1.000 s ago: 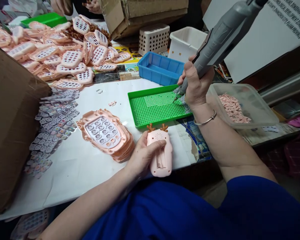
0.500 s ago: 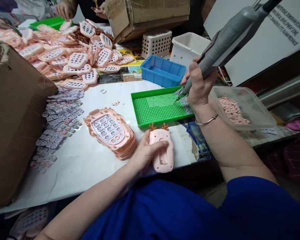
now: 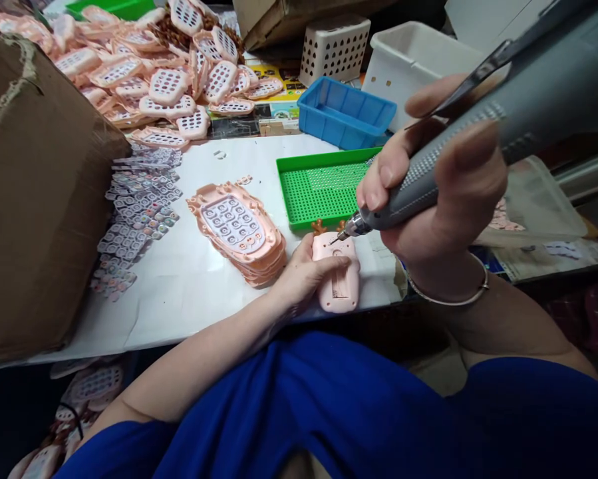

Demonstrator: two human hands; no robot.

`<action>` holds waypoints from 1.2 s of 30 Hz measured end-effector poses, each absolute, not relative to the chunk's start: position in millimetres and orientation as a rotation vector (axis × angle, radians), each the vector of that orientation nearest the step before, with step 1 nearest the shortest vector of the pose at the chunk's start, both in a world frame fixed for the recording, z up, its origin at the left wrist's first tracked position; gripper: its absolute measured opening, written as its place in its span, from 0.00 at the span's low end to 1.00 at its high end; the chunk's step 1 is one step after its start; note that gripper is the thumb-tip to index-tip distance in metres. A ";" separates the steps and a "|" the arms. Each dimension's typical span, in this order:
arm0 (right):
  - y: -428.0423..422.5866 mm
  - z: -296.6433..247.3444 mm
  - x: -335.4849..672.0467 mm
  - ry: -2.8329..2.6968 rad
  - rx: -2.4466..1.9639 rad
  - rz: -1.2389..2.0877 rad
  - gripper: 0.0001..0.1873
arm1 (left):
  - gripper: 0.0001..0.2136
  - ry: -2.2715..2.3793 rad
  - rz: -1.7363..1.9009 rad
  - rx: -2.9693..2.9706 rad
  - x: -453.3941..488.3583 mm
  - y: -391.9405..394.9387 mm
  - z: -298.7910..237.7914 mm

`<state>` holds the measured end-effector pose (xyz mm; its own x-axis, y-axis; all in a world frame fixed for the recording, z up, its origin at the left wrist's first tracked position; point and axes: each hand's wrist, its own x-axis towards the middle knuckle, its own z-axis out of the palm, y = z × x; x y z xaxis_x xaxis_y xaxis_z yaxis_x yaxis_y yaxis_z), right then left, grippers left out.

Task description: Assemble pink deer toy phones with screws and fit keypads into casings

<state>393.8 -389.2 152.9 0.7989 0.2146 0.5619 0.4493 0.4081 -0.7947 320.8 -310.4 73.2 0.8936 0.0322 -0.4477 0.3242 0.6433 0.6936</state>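
Observation:
My left hand (image 3: 306,274) grips a pink deer-shaped toy phone (image 3: 339,279), lying back side up at the table's near edge, with brown antlers at its top. My right hand (image 3: 436,193) is wrapped round a grey electric screwdriver (image 3: 483,130). The screwdriver's tip sits just over the top of the toy's back. A green perforated tray (image 3: 323,189) holding small screws lies right behind the toy. A stack of pink front shells (image 3: 239,233) with keypads rests to the left of my left hand.
A large cardboard box (image 3: 39,199) stands at the left. Keypad sheets (image 3: 139,206) lie beside it. A heap of pink shells (image 3: 163,80) fills the far left. A blue bin (image 3: 346,113), white baskets (image 3: 333,46) and a clear tub (image 3: 533,206) sit behind and right.
My right hand has brought the screwdriver from the green tray down and towards me, onto the toy's back. My left hand has kept its hold on the toy.

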 end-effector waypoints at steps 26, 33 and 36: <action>-380.0 124.2 403.0 -0.807 -1.068 -0.008 0.13 | 0.17 0.422 -0.217 0.769 322.3 -310.8 75.8; -376.3 112.4 410.9 -0.901 -0.973 0.007 0.10 | 0.17 0.459 -0.194 0.814 322.4 -310.2 72.3; -378.9 116.3 410.9 -0.879 -0.963 0.066 0.11 | 0.17 0.423 -0.193 0.836 321.5 -310.4 74.5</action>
